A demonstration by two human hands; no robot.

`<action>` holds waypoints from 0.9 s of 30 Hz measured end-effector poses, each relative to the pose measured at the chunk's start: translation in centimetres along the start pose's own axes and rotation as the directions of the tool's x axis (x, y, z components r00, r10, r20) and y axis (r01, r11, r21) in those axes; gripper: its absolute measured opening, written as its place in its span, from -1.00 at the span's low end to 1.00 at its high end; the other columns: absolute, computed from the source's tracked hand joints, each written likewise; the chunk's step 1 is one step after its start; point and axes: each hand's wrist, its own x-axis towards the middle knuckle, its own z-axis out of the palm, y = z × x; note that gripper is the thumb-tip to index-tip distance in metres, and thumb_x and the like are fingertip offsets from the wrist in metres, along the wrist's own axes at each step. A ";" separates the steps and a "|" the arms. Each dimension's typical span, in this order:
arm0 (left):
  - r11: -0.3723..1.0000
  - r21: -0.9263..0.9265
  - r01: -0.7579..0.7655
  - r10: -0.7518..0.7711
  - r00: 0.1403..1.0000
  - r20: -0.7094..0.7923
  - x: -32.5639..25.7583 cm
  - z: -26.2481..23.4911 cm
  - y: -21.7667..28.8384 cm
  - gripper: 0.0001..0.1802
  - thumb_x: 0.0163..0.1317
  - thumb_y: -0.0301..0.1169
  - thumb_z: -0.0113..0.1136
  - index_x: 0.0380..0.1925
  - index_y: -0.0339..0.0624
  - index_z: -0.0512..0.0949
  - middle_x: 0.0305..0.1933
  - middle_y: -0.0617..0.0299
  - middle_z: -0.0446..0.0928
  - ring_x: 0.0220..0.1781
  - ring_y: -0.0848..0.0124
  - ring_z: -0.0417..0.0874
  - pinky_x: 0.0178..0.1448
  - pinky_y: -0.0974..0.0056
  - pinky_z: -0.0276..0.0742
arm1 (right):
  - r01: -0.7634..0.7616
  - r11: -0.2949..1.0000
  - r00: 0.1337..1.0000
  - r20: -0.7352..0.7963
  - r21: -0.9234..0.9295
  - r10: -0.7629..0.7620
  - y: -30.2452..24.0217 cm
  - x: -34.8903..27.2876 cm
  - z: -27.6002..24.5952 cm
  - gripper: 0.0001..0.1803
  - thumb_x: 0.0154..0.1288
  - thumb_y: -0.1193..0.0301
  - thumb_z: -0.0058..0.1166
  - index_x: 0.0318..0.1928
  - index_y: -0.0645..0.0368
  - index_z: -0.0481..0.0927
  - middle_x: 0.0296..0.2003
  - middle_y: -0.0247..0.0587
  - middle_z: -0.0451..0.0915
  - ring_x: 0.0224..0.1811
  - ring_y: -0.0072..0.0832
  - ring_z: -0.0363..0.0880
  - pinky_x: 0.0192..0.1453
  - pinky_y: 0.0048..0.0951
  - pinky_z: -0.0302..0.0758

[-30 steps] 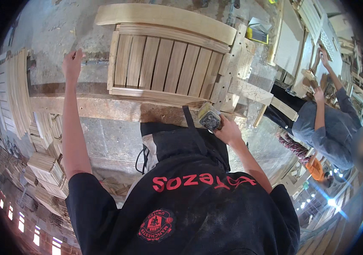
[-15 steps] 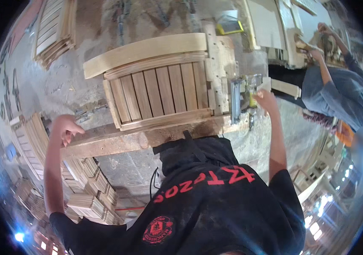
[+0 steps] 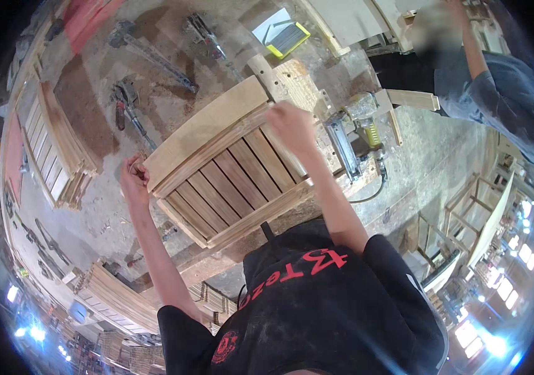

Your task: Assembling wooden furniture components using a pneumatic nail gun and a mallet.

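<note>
Wooden panel [image 3: 242,172] slants lengthwise up rightward, hands [image 3: 134,178] [image 3: 291,128] curled by far corners, grip unclear.

A woodworking workshop, by the look of it. A slatted wooden panel [image 3: 237,177] lies mid-frame on a worn, dusty counter [image 3: 170,115], with a hammer [image 3: 159,62] at the upper left and what looks like a nail gun [image 3: 344,149] right of centre. More slatted panels [image 3: 61,147] are stacked at the left, bare wooden framing [image 3: 480,199] stands at the right, and a co-worker [image 3: 498,94] is at the upper right.
</note>
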 end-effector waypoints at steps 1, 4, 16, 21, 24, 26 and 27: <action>0.996 0.090 -0.004 0.012 0.995 -0.094 -0.3 1.3 0.5 -0.59 0.44 -0.09 -0.09 -0.17 -0.21 0.55 -0.62 0.30 0.41 -0.65 0.51 0.37 -0.55 0.41 0.14 | -0.023 0.984 0.989 -0.146 -0.176 -0.003 2.2 0.1 -2.3 -0.79 0.21 0.28 0.11 -0.23 0.11 0.64 -0.37 -0.08 0.67 -0.37 -0.09 0.64 -0.23 -0.25 0.59; 0.877 0.468 -0.110 0.144 0.989 -0.038 -3.0 1.8 -1.1 -0.72 0.40 -0.23 0.00 -0.24 -0.20 0.58 -0.54 0.27 0.50 -0.58 0.46 0.46 -0.48 0.40 0.30 | -0.223 0.933 0.879 -0.471 -0.283 0.067 9.5 -0.9 -11.2 -0.75 0.11 0.44 0.21 -0.16 0.18 0.62 -0.31 -0.08 0.67 -0.28 -0.17 0.66 -0.18 -0.22 0.58; 0.311 0.122 -0.943 0.496 0.271 0.825 -25.8 26.9 -19.0 -0.68 0.12 -0.39 0.28 -0.12 -0.26 0.52 -0.07 -0.01 0.49 0.04 0.03 0.51 0.09 0.06 0.46 | -0.497 0.815 0.813 0.488 0.296 0.318 14.2 -3.0 -17.5 -0.73 0.07 0.41 0.21 -0.22 0.26 0.54 -0.39 -0.16 0.59 -0.40 -0.36 0.59 -0.29 -0.33 0.54; 0.175 0.210 -0.962 0.484 0.270 0.832 -28.6 26.6 -16.9 -0.71 0.17 -0.45 0.23 -0.09 -0.24 0.52 -0.03 0.01 0.42 0.07 0.02 0.44 0.14 0.05 0.43 | -0.593 0.249 0.794 0.503 0.766 0.343 12.0 -7.9 -18.9 -0.90 0.19 0.43 0.03 -0.38 0.15 0.40 -0.53 -0.25 0.46 -0.53 -0.39 0.51 -0.45 -0.38 0.53; 0.149 0.084 -0.985 0.496 0.148 0.856 -29.3 26.1 -15.9 -0.71 0.16 -0.49 0.23 -0.09 -0.24 0.52 0.00 0.02 0.42 0.09 0.02 0.43 0.18 0.05 0.42 | -0.559 0.097 0.808 0.513 0.824 0.290 13.0 -9.0 -20.2 -0.90 0.19 0.46 0.03 -0.38 0.14 0.38 -0.53 -0.24 0.45 -0.56 -0.39 0.49 -0.47 -0.38 0.52; 0.133 0.074 -0.988 0.480 0.130 0.868 -29.7 26.2 -16.3 -0.70 0.15 -0.50 0.24 -0.08 -0.23 0.52 0.01 0.02 0.42 0.11 0.02 0.43 0.18 0.05 0.41 | -0.525 0.074 0.826 0.486 0.848 0.286 13.2 -9.5 -20.7 -0.90 0.19 0.47 0.03 -0.39 0.14 0.38 -0.54 -0.25 0.44 -0.57 -0.39 0.47 -0.48 -0.38 0.51; 0.138 0.080 -0.987 0.477 0.137 0.868 -29.8 26.2 -16.6 -0.68 0.14 -0.51 0.24 -0.06 -0.22 0.52 0.02 0.03 0.42 0.12 0.02 0.42 0.19 0.04 0.41 | -0.512 0.068 0.832 0.474 0.857 0.288 13.0 -9.7 -20.9 -0.90 0.18 0.48 0.03 -0.40 0.13 0.38 -0.55 -0.25 0.43 -0.58 -0.38 0.46 -0.49 -0.38 0.50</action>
